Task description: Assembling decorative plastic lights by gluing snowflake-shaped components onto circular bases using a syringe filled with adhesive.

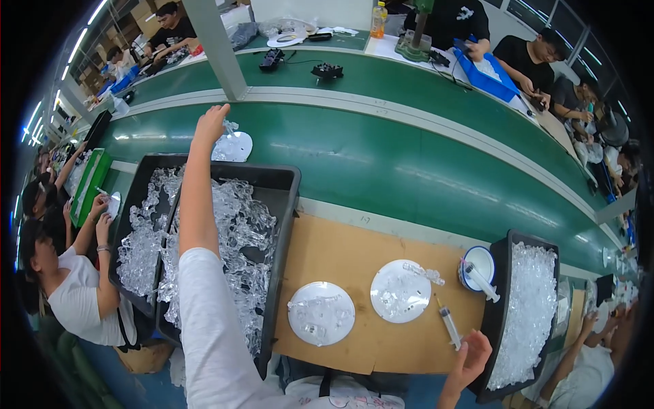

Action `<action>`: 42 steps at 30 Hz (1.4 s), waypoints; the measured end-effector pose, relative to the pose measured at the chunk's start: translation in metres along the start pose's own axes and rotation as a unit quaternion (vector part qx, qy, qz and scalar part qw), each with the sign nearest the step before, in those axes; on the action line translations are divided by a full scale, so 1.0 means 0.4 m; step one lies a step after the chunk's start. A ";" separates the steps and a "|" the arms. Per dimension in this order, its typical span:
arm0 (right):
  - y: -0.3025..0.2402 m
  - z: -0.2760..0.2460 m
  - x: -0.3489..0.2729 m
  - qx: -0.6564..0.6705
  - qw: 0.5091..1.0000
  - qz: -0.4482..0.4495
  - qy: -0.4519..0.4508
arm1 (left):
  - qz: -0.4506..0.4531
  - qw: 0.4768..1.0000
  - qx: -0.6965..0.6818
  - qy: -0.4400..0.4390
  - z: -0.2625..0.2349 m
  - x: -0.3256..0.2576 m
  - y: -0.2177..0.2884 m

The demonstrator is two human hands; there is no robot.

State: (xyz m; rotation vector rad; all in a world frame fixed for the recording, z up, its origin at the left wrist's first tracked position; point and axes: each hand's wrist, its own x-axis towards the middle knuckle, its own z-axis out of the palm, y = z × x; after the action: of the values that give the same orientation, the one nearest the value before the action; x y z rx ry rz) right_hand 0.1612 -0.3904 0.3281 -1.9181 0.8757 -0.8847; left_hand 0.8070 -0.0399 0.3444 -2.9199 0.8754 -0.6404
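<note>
My left hand [212,124] reaches far over a black bin to a white disc [233,148] on the green belt. Its fingers are bent beside a clear plastic part [231,127] at the disc's far edge; what they grip is hidden. Low on the right, my right hand [471,360] has loosely curled fingers, apart from the thumb, close to the plunger end of a syringe [449,326] on the cardboard [381,238]. Two more white discs, a left one [320,300] and a right one [392,303], lie there with clear parts on them.
Clear plastic parts fill the divided black bin [289,198] on the left and a black bin [501,307] on the right. A white bowl [470,253] with a blue rim holds another syringe [482,282]. Co-workers sit on both sides and beyond the green belt [381,163].
</note>
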 end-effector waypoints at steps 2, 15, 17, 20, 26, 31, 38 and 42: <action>-0.015 0.005 0.005 -0.013 1.000 -0.002 -0.020 | 0.001 0.999 0.007 -0.033 -0.005 0.030 0.027; -0.044 0.015 -0.008 0.035 0.997 -0.046 -0.049 | 0.281 0.954 -0.065 0.080 -0.399 0.019 0.456; -0.038 0.003 -0.019 0.047 0.997 -0.046 -0.049 | 0.366 0.924 -0.071 0.079 -0.416 -0.015 0.525; -0.023 -0.013 -0.041 0.066 0.996 -0.048 -0.037 | 0.441 0.892 -0.079 0.059 -0.403 -0.071 0.618; -0.025 -0.039 -0.076 0.064 0.997 -0.034 -0.032 | 0.396 0.898 -0.154 -0.112 -0.347 -0.187 0.646; -0.018 -0.055 -0.093 0.072 0.997 -0.027 -0.020 | 0.247 0.886 -0.380 -0.095 -0.366 -0.201 0.588; -0.006 -0.071 -0.104 0.078 0.997 -0.026 -0.007 | 0.259 0.913 0.028 -0.315 -0.252 -0.376 0.432; -0.010 -0.078 -0.113 0.066 0.997 -0.023 -0.025 | 0.267 0.922 0.022 -0.278 -0.220 -0.445 0.426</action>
State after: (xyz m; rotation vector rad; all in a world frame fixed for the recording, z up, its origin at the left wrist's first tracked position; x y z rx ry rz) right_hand 0.1134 -0.3637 0.3330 -1.8436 0.7271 -0.8951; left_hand 0.5486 -0.0805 0.3336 -2.4088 1.4277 0.1952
